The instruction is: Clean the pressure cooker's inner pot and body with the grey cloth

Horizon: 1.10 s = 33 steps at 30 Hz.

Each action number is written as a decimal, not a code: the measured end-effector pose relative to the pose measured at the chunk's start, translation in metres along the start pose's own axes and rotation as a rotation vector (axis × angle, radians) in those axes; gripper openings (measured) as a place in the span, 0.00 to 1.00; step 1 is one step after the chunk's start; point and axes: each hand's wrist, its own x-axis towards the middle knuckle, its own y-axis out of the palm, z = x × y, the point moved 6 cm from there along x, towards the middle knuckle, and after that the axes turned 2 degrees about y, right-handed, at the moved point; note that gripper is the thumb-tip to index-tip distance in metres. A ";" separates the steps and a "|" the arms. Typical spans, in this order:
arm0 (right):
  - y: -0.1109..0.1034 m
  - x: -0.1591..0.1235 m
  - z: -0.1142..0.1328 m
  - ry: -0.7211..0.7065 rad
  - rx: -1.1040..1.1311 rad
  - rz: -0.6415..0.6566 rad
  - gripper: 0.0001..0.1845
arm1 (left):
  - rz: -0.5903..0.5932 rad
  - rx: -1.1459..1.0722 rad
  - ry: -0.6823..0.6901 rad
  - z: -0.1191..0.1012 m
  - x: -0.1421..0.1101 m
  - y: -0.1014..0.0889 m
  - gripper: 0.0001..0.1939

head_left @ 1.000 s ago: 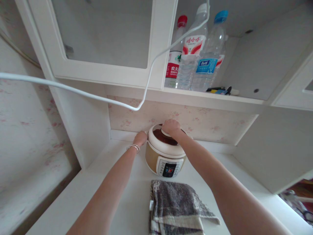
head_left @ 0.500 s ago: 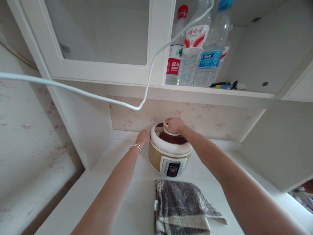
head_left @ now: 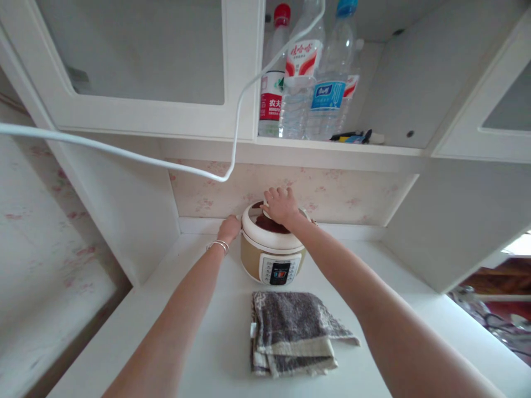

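A cream and gold electric cooker with a brown lid top and a button panel stands on the white counter near the back wall. My left hand, with bangles at the wrist, is closed at the cooker's left side, where a side handle seems to be; the fingertips are partly hidden. Over the lid lies my right hand, fingers stretched out and apart, touching or just above the lid's handle. In front of the cooker a folded grey-brown towel rests on the counter, touched by neither hand.
A white cable hangs across the view above the hands. Several plastic bottles stand on the open cabinet shelf overhead, with small items beside them. White panels close in the counter on both sides.
My right hand has loosened from its closed grip on the lid handle and spread its fingers. My left hand stays at the cooker's side. The view has shifted a little to the right.
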 end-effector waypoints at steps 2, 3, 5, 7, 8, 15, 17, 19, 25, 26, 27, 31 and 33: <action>-0.017 -0.019 0.007 -0.009 0.037 -0.113 0.21 | -0.011 0.004 0.001 0.000 -0.005 -0.002 0.17; -0.026 -0.030 0.009 -0.009 0.067 -0.158 0.19 | -0.013 0.004 0.001 0.001 -0.007 -0.003 0.17; -0.042 -0.058 0.013 -0.011 0.146 -0.223 0.16 | -0.013 -0.002 -0.003 0.002 -0.010 -0.004 0.17; -0.053 -0.092 0.018 -0.051 0.247 -0.239 0.14 | -0.009 -0.020 -0.010 0.003 -0.011 -0.004 0.16; -0.056 -0.110 0.022 -0.077 0.306 -0.227 0.14 | -0.007 -0.034 -0.014 0.004 -0.011 -0.004 0.16; -0.011 -0.226 0.052 0.020 0.624 0.154 0.11 | -0.013 -0.176 -0.045 0.002 -0.016 -0.001 0.17; 0.010 -0.253 0.059 0.047 0.660 0.288 0.19 | -0.022 -0.228 -0.055 0.007 -0.027 0.000 0.21; 0.030 -0.280 0.066 0.040 0.688 0.438 0.31 | -0.024 -0.273 -0.062 0.018 -0.046 0.004 0.23; 0.062 -0.331 0.082 -0.108 0.610 0.600 0.42 | 0.074 -0.353 0.043 0.061 -0.136 0.042 0.18; 0.064 -0.331 0.083 -0.103 0.601 0.570 0.37 | 0.119 -0.377 0.082 0.063 -0.155 0.051 0.17; 0.065 -0.329 0.084 -0.091 0.595 0.541 0.31 | 0.162 -0.414 0.115 0.064 -0.173 0.058 0.17; 0.067 -0.310 0.080 0.040 0.638 0.517 0.22 | 0.087 -0.608 0.070 0.057 -0.243 0.065 0.20; 0.065 -0.295 0.072 0.246 0.744 0.506 0.20 | 0.043 -0.712 -0.017 0.052 -0.271 0.067 0.21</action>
